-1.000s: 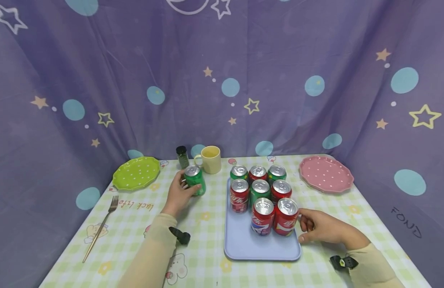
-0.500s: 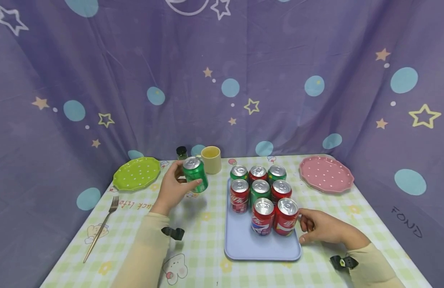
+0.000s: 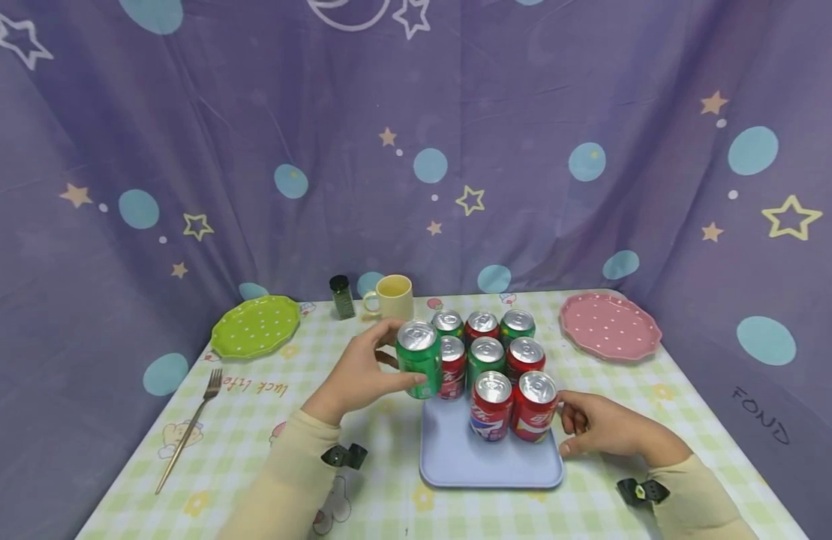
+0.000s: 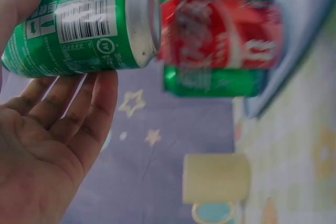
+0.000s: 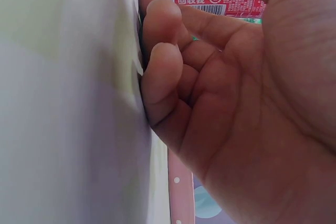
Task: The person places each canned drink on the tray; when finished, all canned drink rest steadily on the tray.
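Observation:
My left hand (image 3: pixel 364 371) grips a green soda can (image 3: pixel 419 360) upright, fingers behind it and thumb across its front. In the head view this can overlaps the left edge of a pale blue tray (image 3: pixel 456 461); the left wrist view shows its barcode and silver bottom. Several red and green soda cans stand in rows on the tray, among them two red cans at the front, a left one (image 3: pixel 491 409) and a right one (image 3: pixel 536 409). My right hand (image 3: pixel 611 427) rests on the table at the tray's right edge, fingers loosely bent, index fingertip right by the right-hand red can.
Behind the left hand are a yellow mug (image 3: pixel 395 298) and a black-capped spice jar (image 3: pixel 343 298). A green dotted plate (image 3: pixel 256 327) and a fork (image 3: pixel 189 427) lie on the left, a pink dotted plate (image 3: pixel 611 326) at the back right. A purple curtain hangs behind the table.
My left hand has lifted the green can off the table beside the mug and carried it right, to the tray's left edge. My right hand has stayed in place.

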A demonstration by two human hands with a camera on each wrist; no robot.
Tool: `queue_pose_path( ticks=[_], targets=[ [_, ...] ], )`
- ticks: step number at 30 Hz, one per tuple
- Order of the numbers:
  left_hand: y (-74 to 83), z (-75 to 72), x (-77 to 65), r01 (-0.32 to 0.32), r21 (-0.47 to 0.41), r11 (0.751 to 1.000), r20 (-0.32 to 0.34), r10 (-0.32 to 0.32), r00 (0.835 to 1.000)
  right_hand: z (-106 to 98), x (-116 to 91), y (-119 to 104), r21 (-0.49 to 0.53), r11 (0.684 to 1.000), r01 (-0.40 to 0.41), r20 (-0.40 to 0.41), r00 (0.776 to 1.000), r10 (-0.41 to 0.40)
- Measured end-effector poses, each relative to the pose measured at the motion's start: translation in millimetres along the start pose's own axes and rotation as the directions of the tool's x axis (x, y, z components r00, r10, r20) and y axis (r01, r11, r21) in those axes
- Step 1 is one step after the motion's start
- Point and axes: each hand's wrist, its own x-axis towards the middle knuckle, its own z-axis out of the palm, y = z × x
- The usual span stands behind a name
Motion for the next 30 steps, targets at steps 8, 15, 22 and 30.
queue_pose_path(
  ticks=[8,15,22,30],
  targets=[
    [-20.3,35.6,-14.0,0.040,-0.016,0.999,0.080,-0.039,0.996,1,2,-1,0.007,1.000,-0.005,0.002,1.000,0.005],
    [-35.4,61.1,-25.9,0.104,-0.052,0.993,0.018,-0.103,0.995,2,1,1,-0.001,1.000,-0.008,-0.002,1.000,0.008],
    [-36.6,71.2,-31.0,0.198,-0.111,0.974,-0.003,-0.200,0.980,1,0,2,-0.007,1.000,0.000,-0.005,1.000,0.000],
    [-33.5,76.6,-30.0,0.210,-0.101,0.972,-0.001,-0.211,0.977,0,0,0,-0.006,1.000,-0.004,0.001,1.000,0.004]
  ],
)
